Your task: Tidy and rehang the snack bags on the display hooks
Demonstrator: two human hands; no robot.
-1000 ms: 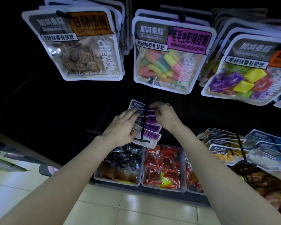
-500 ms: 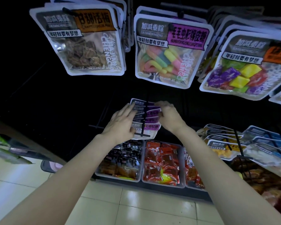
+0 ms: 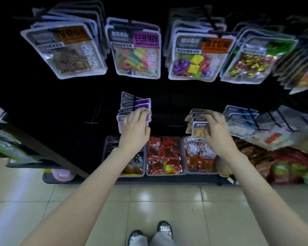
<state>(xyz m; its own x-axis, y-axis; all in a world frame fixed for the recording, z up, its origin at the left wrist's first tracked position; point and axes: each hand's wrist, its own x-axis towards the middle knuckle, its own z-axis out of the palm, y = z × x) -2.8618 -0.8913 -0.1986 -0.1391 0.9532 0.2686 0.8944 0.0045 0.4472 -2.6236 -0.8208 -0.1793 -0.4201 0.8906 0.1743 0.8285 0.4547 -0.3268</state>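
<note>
A row of purple-label snack bags (image 3: 135, 103) hangs on a black hook (image 3: 134, 103) in the lower row. My left hand (image 3: 134, 129) lies over the front bags of this row, fingers curled on their top edges. One hook to the right hangs a row of bags with yellow contents (image 3: 198, 132). My right hand (image 3: 216, 129) grips the front bag of that row at its top. The image is blurred, so the exact finger hold is hard to see.
Above hang rows of larger bags: brown snacks (image 3: 69, 55), coloured gummies (image 3: 135, 57), wrapped candies (image 3: 194, 63). More bags (image 3: 242, 118) hang to the right. Trays of red packets (image 3: 164, 157) sit below the hands. An empty hook (image 3: 92, 119) is to the left. Below is the tiled floor (image 3: 158, 201) with my shoes.
My right hand has left the purple-label row and moved right onto the yellow-content bags. My left hand stays on the purple-label row. The view has pulled back and shifted right.
</note>
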